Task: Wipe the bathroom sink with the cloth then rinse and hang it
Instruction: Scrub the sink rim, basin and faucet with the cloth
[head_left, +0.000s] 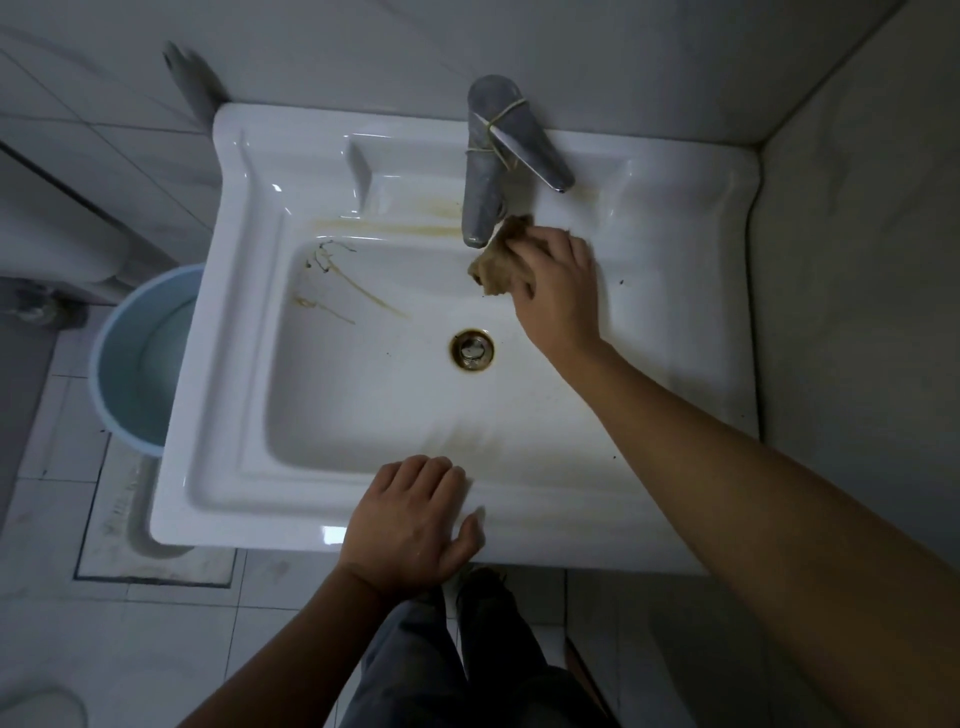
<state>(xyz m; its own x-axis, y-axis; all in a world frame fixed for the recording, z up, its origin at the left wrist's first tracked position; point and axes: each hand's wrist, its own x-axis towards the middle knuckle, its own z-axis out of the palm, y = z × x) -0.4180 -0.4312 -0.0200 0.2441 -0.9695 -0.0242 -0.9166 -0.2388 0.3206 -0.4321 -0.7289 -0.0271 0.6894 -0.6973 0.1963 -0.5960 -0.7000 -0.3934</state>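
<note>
Where the white ceramic sink meets the tiled wall corner, the right hand grips a crumpled brown cloth against the basin's back edge, just right of the faucet spout. The left hand rests flat on the front rim, fingers straight and close together. Brown streaks mark the basin's back-left corner; a rusty ring surrounds the drain. A blue bucket on the floor tiles is half hidden by the sink's left edge. A dark shape beyond the back-left corner is too blurred to identify.
</note>
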